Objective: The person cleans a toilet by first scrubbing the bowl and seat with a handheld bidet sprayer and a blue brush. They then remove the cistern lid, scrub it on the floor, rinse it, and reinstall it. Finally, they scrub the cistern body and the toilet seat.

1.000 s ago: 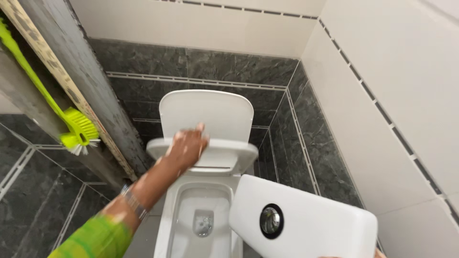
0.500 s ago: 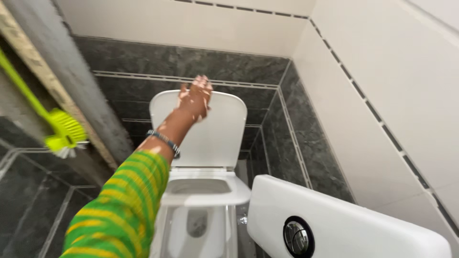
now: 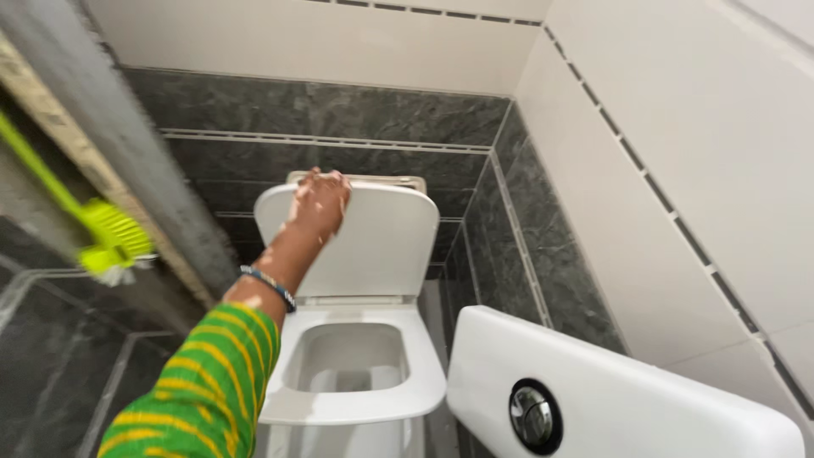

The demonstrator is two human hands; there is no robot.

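Tiled bathroom: left hand [image 3: 319, 203] atop toilet lid [image 3: 373, 242].

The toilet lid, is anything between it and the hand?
No, nothing visible. The left hand rests directly on the top edge of the raised white toilet lid, fingers curled over it. The lime green brush hangs off to the side, clear of both.

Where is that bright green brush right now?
The green brush hangs at the left edge of the head view, beside a grey slanted post, well left of the raised toilet lid that the left hand grips.
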